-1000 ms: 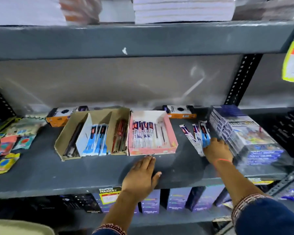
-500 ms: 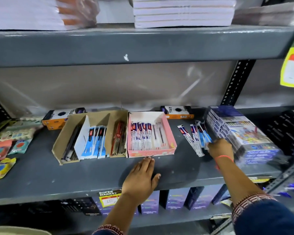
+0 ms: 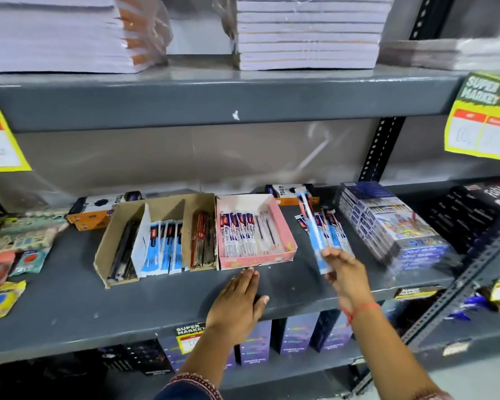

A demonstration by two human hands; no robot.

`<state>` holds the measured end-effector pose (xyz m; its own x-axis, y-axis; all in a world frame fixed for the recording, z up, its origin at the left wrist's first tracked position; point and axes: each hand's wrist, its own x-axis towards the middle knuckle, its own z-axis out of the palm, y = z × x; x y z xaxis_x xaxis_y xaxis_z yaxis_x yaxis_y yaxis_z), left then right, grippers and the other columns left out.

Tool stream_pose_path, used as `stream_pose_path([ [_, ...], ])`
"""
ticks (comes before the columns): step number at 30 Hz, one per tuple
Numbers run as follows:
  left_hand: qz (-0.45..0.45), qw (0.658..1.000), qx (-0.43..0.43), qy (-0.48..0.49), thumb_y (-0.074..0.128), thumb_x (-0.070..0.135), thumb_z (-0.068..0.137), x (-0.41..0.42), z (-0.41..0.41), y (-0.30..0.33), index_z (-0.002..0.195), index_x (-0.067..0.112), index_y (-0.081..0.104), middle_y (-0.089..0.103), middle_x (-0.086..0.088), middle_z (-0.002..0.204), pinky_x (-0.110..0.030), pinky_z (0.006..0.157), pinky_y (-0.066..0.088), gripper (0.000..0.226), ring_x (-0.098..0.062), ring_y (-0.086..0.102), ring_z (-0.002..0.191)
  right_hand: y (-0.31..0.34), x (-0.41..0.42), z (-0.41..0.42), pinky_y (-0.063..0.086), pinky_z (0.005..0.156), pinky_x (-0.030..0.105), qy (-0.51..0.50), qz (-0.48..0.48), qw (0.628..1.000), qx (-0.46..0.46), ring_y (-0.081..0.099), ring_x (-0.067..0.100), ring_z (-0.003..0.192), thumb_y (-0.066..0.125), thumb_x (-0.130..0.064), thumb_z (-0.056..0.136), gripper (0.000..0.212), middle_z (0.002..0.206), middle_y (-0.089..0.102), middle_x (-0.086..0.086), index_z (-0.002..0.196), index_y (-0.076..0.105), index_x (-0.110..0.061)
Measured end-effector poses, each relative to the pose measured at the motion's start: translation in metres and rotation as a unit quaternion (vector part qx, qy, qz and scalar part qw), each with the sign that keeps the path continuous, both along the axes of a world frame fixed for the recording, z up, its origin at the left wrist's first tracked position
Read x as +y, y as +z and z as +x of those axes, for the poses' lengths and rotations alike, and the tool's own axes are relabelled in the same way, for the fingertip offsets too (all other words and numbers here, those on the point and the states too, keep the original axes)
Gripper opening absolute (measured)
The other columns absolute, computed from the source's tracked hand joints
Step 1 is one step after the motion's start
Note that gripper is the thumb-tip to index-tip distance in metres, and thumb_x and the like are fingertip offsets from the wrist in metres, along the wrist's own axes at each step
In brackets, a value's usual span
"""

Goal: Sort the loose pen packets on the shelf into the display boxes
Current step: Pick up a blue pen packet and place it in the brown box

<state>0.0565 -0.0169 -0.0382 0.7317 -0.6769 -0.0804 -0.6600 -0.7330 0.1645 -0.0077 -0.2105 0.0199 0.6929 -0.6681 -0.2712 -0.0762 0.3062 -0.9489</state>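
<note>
Right hand, right of centre in the frame: fingers pinched on the near end of one blue-and-white pen packet, lifted so its far end points toward the back of the shelf. It is motion-blurred, so whether the pinch holds one packet or two I cannot tell.

Left hand, lower centre: open, palm flat on the grey shelf, fingertips just touching the front wall of the pink box. It grips nothing.

Loose packets lie in a fan between the pink box and the stack of wrapped blue boxes at right.

Brown divided box, left of the pink one, has blue-and-white packets in its middle slot; the pink box holds red-and-white ones.

Judgement on the step: match colour first. The lifted packet likely belongs in that middle slot. Keep the left hand bracing the pink box, carry the packet over its contents, turn it lengthwise, and slide it in alongside its matches.
</note>
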Motion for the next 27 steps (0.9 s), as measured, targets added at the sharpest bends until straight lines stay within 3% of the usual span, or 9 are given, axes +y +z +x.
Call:
stream_pose_path([
  [2, 0.005, 1.0, 0.0, -0.002, 0.012, 0.046, 0.098, 0.002, 0.001, -0.001, 0.145, 0.015, -0.007, -0.01, -0.003, 0.156, -0.027, 0.112, -0.007, 0.06, -0.016, -0.009, 0.142, -0.001, 0.023, -0.009, 0.032, 0.055, 0.022, 0.035, 0.023, 0.998, -0.037, 0.047, 0.01, 0.064, 0.055, 0.003, 0.087, 0.032, 0.064, 0.067, -0.011, 0.065, 0.062, -0.018],
  [11, -0.028, 0.999, -0.017, 0.0, 0.018, 0.045, 0.098, 0.003, 0.002, -0.003, 0.147, 0.013, 0.001, -0.002, -0.004, 0.157, -0.026, 0.113, -0.004, 0.061, -0.019, 0.0, 0.143, 0.003, 0.063, -0.014, 0.041, 0.059, 0.019, 0.074, 0.056, 0.992, -0.08, 0.059, 0.002, 0.054, 0.06, -0.002, 0.085, 0.021, 0.056, 0.073, -0.011, 0.075, 0.069, -0.018],
  [14, -0.027, 0.999, -0.026, -0.011, 0.015, 0.046, 0.098, 0.008, 0.004, -0.008, 0.147, 0.012, 0.0, -0.002, -0.005, 0.157, -0.027, 0.114, -0.005, 0.062, -0.016, -0.003, 0.143, 0.005, 0.068, -0.011, 0.04, 0.06, 0.021, 0.078, 0.049, 0.993, -0.075, 0.056, 0.008, 0.062, 0.062, -0.002, 0.085, 0.02, 0.055, 0.072, -0.012, 0.074, 0.069, -0.018],
  [16, -0.024, 0.999, -0.038, -0.01, 0.007, 0.052, 0.095, 0.017, 0.006, -0.011, 0.146, 0.012, 0.0, -0.001, -0.005, 0.157, -0.027, 0.114, -0.005, 0.065, -0.016, -0.002, 0.143, 0.006, 0.072, -0.007, 0.041, 0.058, 0.021, 0.088, 0.035, 0.994, -0.063, 0.054, 0.01, 0.064, 0.063, -0.003, 0.084, 0.021, 0.053, 0.071, -0.013, 0.072, 0.068, -0.018],
  [19, -0.027, 0.998, -0.054, 0.005, -0.029, 0.068, 0.068, 0.039, 0.009, -0.012, 0.146, 0.013, 0.002, 0.004, -0.004, 0.157, -0.026, 0.112, -0.006, 0.101, -0.015, 0.002, 0.143, 0.007, 0.083, 0.005, 0.044, 0.049, 0.015, 0.116, 0.009, 0.992, -0.044, 0.055, 0.008, 0.059, 0.064, -0.003, 0.084, 0.02, 0.05, 0.069, -0.014, 0.071, 0.068, -0.017],
  [21, -0.031, 0.997, -0.055, 0.033, -0.039, 0.07, 0.057, 0.062, 0.011, -0.013, 0.146, 0.012, 0.005, 0.007, -0.004, 0.157, -0.026, 0.11, -0.007, 0.116, -0.015, 0.004, 0.143, 0.01, 0.098, 0.017, 0.044, 0.042, 0.011, 0.151, -0.006, 0.988, -0.037, 0.056, 0.003, 0.051, 0.063, -0.001, 0.085, 0.022, 0.047, 0.067, -0.015, 0.069, 0.066, -0.017],
  [27, -0.059, 0.988, -0.056, 0.132, -0.036, 0.074, 0.055, 0.137, 0.018, -0.013, 0.145, 0.011, 0.013, 0.009, -0.004, 0.155, -0.028, 0.107, -0.007, 0.121, -0.019, 0.009, 0.143, 0.011, 0.156, 0.056, 0.043, 0.036, 0.009, 0.24, -0.028, 0.97, -0.003, 0.054, -0.006, 0.035, 0.059, 0.009, 0.083, 0.029, 0.041, 0.063, -0.011, 0.065, 0.059, -0.014],
])
